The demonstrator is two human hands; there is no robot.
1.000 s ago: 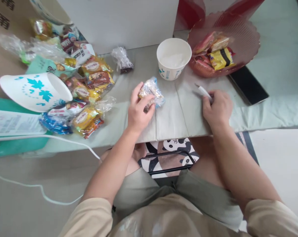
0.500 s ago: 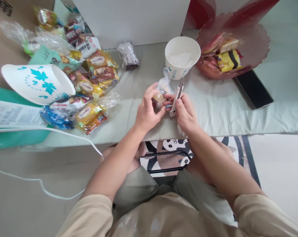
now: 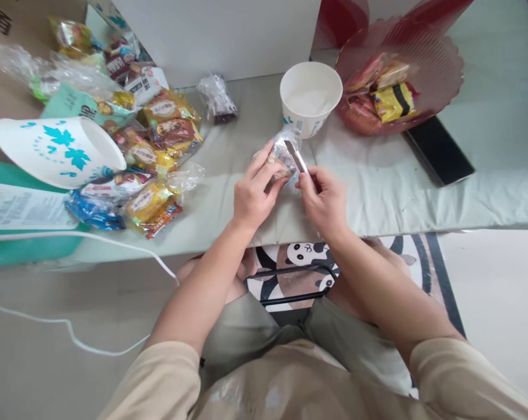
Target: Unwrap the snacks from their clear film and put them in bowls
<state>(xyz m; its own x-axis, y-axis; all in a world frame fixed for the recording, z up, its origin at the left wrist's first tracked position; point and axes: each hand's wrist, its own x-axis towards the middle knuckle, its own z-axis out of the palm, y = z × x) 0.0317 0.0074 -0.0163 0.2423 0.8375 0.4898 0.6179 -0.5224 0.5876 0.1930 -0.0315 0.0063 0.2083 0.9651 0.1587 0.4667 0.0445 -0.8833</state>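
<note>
My left hand (image 3: pixel 251 195) holds a small snack in a clear wrapper (image 3: pixel 279 156) just above the pale green tabletop (image 3: pixel 377 186). My right hand (image 3: pixel 324 198) grips a small white-handled knife (image 3: pixel 297 157), and its blade touches the wrapper's right end. Both hands meet near the table's front edge, in front of a white paper bowl (image 3: pixel 310 96).
A pile of wrapped snacks (image 3: pixel 154 157) and a tipped white bowl with blue leaves (image 3: pixel 58 151) lie at the left. A red scalloped dish (image 3: pixel 439 76) holding snacks stands at the back right, next to a black phone (image 3: pixel 439 153). A white cable (image 3: pixel 115 248) crosses the table's front-left edge.
My right hand picked the knife up from the table and brought it left to the wrapped snack. The left hand lifted the snack, and the blade now rests against the wrapper.
</note>
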